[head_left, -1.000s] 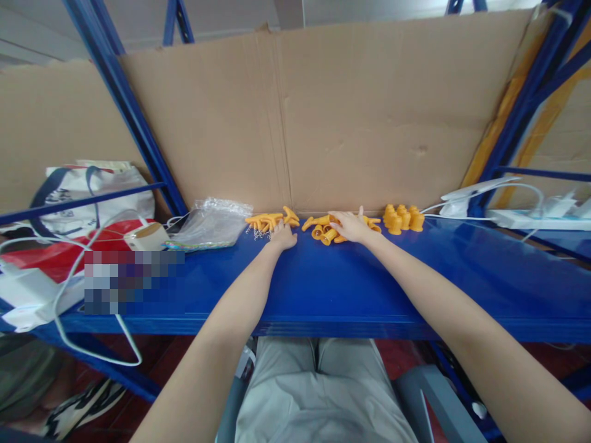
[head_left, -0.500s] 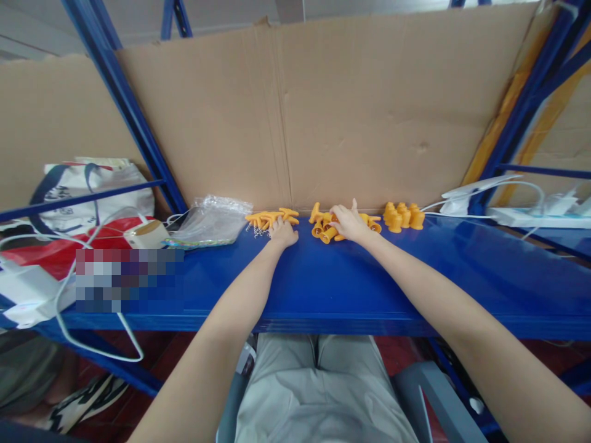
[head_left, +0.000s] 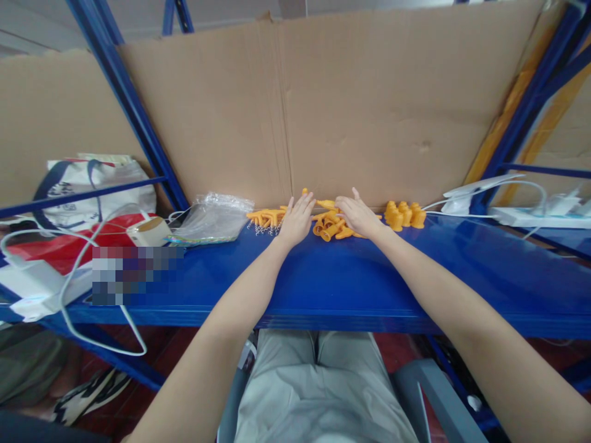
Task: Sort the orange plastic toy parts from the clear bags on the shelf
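Note:
My left hand (head_left: 298,223) is stretched out flat with its fingers extended, holding nothing that I can see. It lies between two groups of orange plastic pieces. Left of it are orange pieces with small metal chains (head_left: 265,219), laid side by side. An orange tip (head_left: 305,191) shows just beyond its fingertips. My right hand (head_left: 357,215) is at a loose pile of orange cone-ended pieces (head_left: 329,231), one finger raised. Its other fingers are bent together at the end of a slim orange piece (head_left: 325,203); the grip is partly hidden.
Orange figure-like pieces (head_left: 405,215) stand grouped at the right on the blue shelf (head_left: 332,283). Clear plastic bags (head_left: 212,218) lie at the left, near a white tote bag (head_left: 96,191) and cables. Cardboard (head_left: 369,111) closes the back; a power strip (head_left: 540,215) is far right.
My left hand has moved right, off the chained pieces, and its fingers have straightened. My right hand stays over the pile, shifted slightly; a slim orange piece now shows at its fingertips.

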`<state>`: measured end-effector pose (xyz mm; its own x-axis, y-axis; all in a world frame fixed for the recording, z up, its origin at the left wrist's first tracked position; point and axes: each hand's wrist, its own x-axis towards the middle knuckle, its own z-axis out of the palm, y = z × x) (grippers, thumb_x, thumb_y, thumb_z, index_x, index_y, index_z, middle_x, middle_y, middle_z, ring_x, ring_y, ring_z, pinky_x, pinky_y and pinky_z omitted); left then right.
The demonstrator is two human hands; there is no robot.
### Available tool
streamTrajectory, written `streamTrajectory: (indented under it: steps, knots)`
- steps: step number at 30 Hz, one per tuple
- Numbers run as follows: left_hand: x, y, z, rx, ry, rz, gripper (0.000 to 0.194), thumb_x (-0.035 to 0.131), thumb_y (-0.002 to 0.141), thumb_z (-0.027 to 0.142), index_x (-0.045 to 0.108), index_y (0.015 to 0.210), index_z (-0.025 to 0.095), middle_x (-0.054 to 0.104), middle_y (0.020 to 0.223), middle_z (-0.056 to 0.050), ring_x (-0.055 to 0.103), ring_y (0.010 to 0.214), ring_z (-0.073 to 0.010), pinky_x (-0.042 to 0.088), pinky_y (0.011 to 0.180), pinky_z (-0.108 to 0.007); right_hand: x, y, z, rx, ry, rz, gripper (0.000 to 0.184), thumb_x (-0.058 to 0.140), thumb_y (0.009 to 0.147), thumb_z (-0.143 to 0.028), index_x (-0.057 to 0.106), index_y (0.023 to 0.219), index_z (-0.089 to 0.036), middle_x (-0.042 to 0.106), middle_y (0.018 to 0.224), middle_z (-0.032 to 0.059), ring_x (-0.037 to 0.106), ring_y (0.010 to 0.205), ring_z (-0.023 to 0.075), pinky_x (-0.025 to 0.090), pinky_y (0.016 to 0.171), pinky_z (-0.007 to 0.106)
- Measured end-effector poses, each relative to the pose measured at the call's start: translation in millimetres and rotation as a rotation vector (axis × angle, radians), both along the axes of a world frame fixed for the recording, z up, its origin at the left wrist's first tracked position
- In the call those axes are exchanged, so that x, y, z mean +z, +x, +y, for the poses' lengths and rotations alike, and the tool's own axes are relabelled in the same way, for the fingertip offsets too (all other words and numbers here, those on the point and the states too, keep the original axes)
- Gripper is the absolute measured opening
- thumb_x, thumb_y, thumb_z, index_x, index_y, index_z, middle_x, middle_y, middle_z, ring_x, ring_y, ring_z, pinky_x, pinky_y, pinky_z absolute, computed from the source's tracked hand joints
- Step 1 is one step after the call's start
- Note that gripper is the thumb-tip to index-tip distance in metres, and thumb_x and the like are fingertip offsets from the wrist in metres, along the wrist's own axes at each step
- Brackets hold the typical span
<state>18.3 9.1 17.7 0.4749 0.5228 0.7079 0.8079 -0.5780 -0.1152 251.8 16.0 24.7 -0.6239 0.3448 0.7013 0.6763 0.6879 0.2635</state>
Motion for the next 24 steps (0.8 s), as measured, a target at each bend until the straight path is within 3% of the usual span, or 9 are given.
streamTrajectory:
  steps: [4, 9, 14, 19, 24]
  knots:
    - [1.0, 2.5, -0.1, -0.057, 0.038, 0.016, 0.047, 0.039, 0.094, 0.012, 0.050, 0.140, 0.012, 0.055, 0.145, -0.017, 0.041, 0.143, -0.0270, 0.017, 0.122, -0.059, -3.1, 6.9, 6.2, 0.045, 0.011, 0.000, 0.034, 0.036, 0.094, -0.011, 0.057, 0.121, -0.014, 0.062, 0.129, 0.0175, 0.056, 0.125, 0.0252, 0.026, 0.117, 0.064]
    - [2.6, 5.2, -3.8, -0.057, 0.052, 0.016, 0.043, 0.039, 0.094, 0.012, 0.053, 0.135, 0.013, 0.061, 0.137, -0.016, 0.049, 0.137, -0.0261, 0.019, 0.122, -0.059, -6.0, 8.5, 8.2, 0.114, 0.013, -0.002, 0.038, 0.036, 0.092, -0.009, 0.054, 0.123, -0.017, 0.058, 0.135, 0.0176, 0.049, 0.134, 0.0247, 0.036, 0.113, 0.062]
    - [3.2, 5.9, -4.0, -0.040, 0.056, 0.022, 0.035, 0.035, 0.096, 0.012, 0.061, 0.119, 0.017, 0.071, 0.107, -0.009, 0.065, 0.109, -0.0221, 0.022, 0.121, -0.056, -4.3, 3.3, 1.2, 0.103, 0.004, -0.010, 0.035, 0.037, 0.094, -0.015, 0.053, 0.125, -0.014, 0.059, 0.132, 0.0198, 0.052, 0.130, 0.0265, 0.039, 0.112, 0.060]
    - [4.4, 10.7, -6.0, -0.051, 0.096, 0.090, 0.026, 0.038, 0.097, 0.017, 0.064, 0.103, 0.017, 0.069, 0.092, -0.007, 0.065, 0.095, -0.0225, 0.029, 0.117, -0.053, 0.5, -5.4, -8.8, 0.002, -0.038, -0.015, 0.033, 0.041, 0.097, -0.026, 0.057, 0.123, -0.014, 0.064, 0.120, 0.0182, 0.058, 0.119, 0.0293, 0.034, 0.113, 0.062]
    - [6.0, 15.3, -9.7, -0.066, 0.121, 0.089, 0.025, 0.039, 0.096, 0.017, 0.064, 0.097, 0.018, 0.069, 0.090, -0.008, 0.064, 0.092, -0.0230, 0.033, 0.112, -0.052, 5.0, -13.4, -12.8, -0.094, -0.012, -0.052, 0.034, 0.044, 0.095, -0.022, 0.060, 0.124, -0.013, 0.067, 0.114, 0.0156, 0.060, 0.113, 0.0283, 0.025, 0.115, 0.065]
